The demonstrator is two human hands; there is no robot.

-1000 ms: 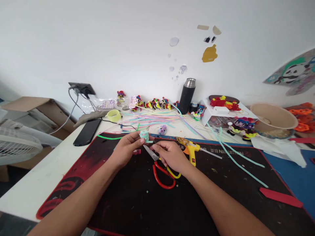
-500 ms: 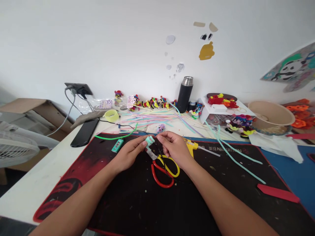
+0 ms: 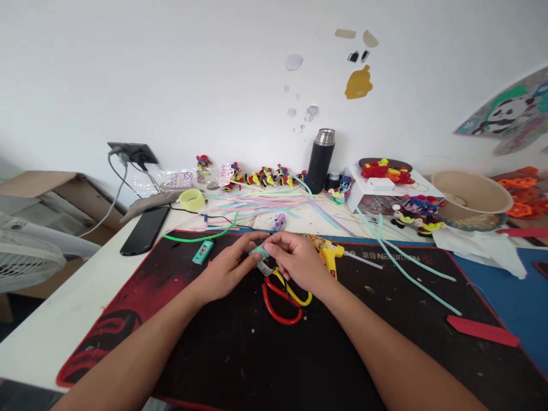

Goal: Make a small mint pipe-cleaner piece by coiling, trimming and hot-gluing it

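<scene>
Above the black mat's far edge, the left hand (image 3: pixel 229 265) and right hand (image 3: pixel 299 262), forearms angled inward, meet fingertip to fingertip, each grip closed around the small mint-green fuzzy piece (image 3: pixel 258 251). Red-and-yellow-handled scissors (image 3: pixel 285 299) lie just beneath.

Angling the left forearm (image 3: pixel 145 354) up from the lower left and the right forearm (image 3: pixel 387 345) from the lower right, both bare. Turning the left hand (image 3: pixel 229 265) inward near the centre, pinching with thumb and fingers. Curling the right hand (image 3: pixel 299 262) opposite, knuckles up, bringing both hands' fingertips close, exact contact being unclear.
</scene>
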